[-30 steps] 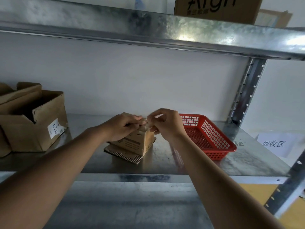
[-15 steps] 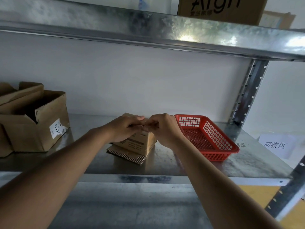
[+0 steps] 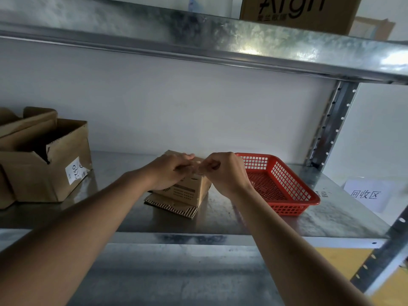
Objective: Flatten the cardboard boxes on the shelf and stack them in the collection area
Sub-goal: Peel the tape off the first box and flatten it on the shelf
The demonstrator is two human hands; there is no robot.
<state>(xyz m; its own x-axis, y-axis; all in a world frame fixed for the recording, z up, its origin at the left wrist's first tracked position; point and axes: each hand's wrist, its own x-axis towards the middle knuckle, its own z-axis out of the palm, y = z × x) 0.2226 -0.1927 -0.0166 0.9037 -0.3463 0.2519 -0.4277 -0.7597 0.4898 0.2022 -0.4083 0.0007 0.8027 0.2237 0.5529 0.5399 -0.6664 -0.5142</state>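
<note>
Box (image 3: pixel 185 191), small one, sits mid-shelf (image 3: pixel 231 219) on a corrugated sheet (image 3: pixel 170 206), just left of the red basket (image 3: pixel 287 191). Left hand (image 3: pixel 167 171) lies across its top, fingers bent over it; right hand (image 3: pixel 223 171) pinches something at the top edge, likely tape or a flap. Risk here: a hard tug could rip the cardboard or skid the box into the basket.

One head-worn view, close in; it faces forward and slightly down along both forearms onto the metal shelf (image 3: pixel 220 219).
</note>
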